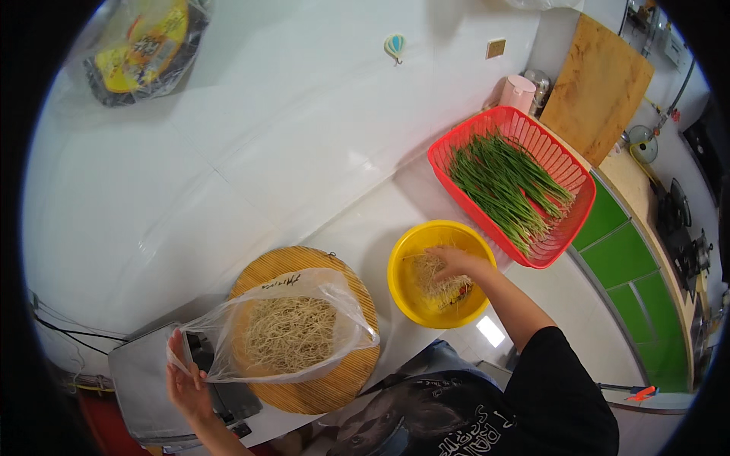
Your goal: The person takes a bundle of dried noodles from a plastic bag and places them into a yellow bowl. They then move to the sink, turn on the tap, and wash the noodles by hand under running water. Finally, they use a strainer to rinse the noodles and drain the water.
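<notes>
My left hand (189, 376) holds the side of a thin clear plastic bag (296, 279), which lies open on a round woven board (342, 387). Inside the bag is a heap of thin pale root-like strands (292, 333). To the right, my right hand (450, 263) reaches down into a yellow plastic basin (399, 273) with its fingers spread on a smaller clump of similar strands (428, 279). Whether the fingers grip any strands is unclear.
Beyond the basin, a red plastic basket (533, 259) holds long green stalks (496, 182) with pale ends. A wooden cutting board (599, 85) and a pink container (518, 94) stand behind it. A grey appliance (142, 393) sits left of the round board, near the white wall.
</notes>
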`<state>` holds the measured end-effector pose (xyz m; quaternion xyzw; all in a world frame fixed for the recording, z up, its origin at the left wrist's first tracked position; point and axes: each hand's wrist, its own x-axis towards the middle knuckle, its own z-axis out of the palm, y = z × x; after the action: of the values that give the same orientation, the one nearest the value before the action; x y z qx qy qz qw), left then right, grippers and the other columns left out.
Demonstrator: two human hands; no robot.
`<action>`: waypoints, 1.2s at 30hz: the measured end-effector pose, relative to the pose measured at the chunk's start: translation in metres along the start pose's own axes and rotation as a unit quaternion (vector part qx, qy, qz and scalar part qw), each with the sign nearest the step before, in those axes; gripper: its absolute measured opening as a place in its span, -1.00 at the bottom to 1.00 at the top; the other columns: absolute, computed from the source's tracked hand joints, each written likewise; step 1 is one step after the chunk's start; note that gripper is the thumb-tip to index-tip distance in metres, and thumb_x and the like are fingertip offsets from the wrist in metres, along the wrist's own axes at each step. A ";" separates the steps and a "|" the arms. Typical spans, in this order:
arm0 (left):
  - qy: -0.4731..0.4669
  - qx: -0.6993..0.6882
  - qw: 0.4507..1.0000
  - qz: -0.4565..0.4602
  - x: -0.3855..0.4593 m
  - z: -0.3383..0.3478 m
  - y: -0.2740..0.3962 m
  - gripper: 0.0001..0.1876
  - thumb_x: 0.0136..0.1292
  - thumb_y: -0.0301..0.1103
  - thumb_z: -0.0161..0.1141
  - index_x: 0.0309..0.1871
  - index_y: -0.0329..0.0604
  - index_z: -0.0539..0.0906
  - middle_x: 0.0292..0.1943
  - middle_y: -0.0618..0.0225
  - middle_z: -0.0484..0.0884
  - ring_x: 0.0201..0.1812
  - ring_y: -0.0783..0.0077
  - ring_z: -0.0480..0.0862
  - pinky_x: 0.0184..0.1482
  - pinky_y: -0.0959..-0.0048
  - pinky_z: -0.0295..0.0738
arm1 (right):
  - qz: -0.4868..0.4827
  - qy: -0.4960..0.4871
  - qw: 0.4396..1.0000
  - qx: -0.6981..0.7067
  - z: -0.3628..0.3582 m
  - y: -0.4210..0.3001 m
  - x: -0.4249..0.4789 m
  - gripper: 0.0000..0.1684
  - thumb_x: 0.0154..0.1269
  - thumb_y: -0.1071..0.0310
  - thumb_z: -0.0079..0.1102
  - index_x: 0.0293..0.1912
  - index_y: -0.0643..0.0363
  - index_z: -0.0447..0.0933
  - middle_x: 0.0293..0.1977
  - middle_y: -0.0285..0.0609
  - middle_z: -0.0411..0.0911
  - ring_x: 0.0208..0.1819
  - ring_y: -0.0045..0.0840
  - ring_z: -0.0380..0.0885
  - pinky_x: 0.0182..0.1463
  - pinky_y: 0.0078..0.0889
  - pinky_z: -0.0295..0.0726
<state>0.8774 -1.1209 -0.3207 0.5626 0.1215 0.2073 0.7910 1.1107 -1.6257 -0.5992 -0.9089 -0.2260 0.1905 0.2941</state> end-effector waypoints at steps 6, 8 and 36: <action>-0.020 -0.004 1.000 0.008 0.000 -0.007 -0.002 -0.49 0.38 -0.18 -0.28 0.33 -0.22 0.13 0.38 0.23 0.05 -0.62 0.77 0.38 -0.45 0.72 0.48 | 0.022 -0.075 0.996 -0.031 -0.050 -0.042 -0.010 -0.31 -0.05 0.11 0.31 0.14 -0.01 0.39 0.11 0.03 0.33 0.12 -0.15 0.33 0.18 -0.23 0.31; -0.009 -0.006 1.000 0.009 -0.001 -0.003 0.000 -0.49 0.39 -0.18 -0.28 0.34 -0.22 0.11 0.38 0.22 0.05 -0.61 0.76 0.38 -0.44 0.73 0.48 | 0.036 -0.076 0.995 -0.049 -0.063 -0.061 -0.017 -0.45 0.09 0.16 0.19 0.12 -0.05 0.41 0.10 0.04 0.35 0.12 -0.12 0.34 0.18 -0.23 0.32; 0.063 0.023 0.996 0.055 -0.020 -0.011 0.012 -0.49 0.38 -0.19 -0.24 0.33 -0.22 0.13 0.38 0.21 0.03 -0.65 0.67 0.35 -0.44 0.61 0.49 | -0.030 0.165 0.981 -0.102 -0.033 -0.078 -0.033 -0.91 0.02 0.31 0.15 -0.42 0.06 0.54 -0.45 -0.19 0.49 -0.34 -0.28 0.53 -0.30 -0.21 0.50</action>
<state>0.8524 -1.1178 -0.3144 0.5721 0.1444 0.2830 0.7562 1.0760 -1.6011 -0.5189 -0.9459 -0.2200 0.0053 0.2385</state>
